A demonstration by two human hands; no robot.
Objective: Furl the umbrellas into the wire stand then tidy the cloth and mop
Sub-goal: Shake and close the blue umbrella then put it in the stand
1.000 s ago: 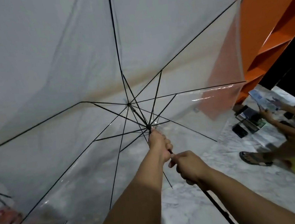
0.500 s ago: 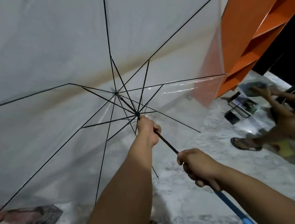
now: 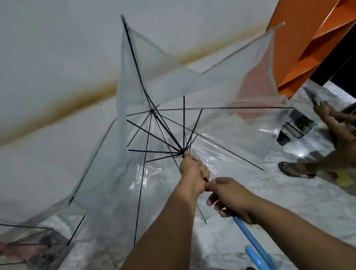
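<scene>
I hold a clear plastic umbrella [image 3: 162, 85] with black ribs and a blue hooked handle [image 3: 255, 250], pointed away from me toward the wall. Its canopy is half folded, the ribs bent inward. My left hand [image 3: 194, 175] is closed around the runner on the shaft, just below the ribs' hub. Right behind it, my right hand [image 3: 229, 197] grips the shaft above the blue handle. A second clear umbrella [image 3: 30, 251] lies on the floor at the lower left, seen partly through the plastic.
Another person [image 3: 349, 148] crouches at the right in a sandal, handling something near flat items on the marble floor [image 3: 293, 221]. An orange shelf unit [image 3: 316, 30] stands at the upper right. A white wall with a brown stain runs across the back.
The canopy has collapsed from fully spread to half folded. My left hand has slid the runner down the shaft until it meets my right hand.
</scene>
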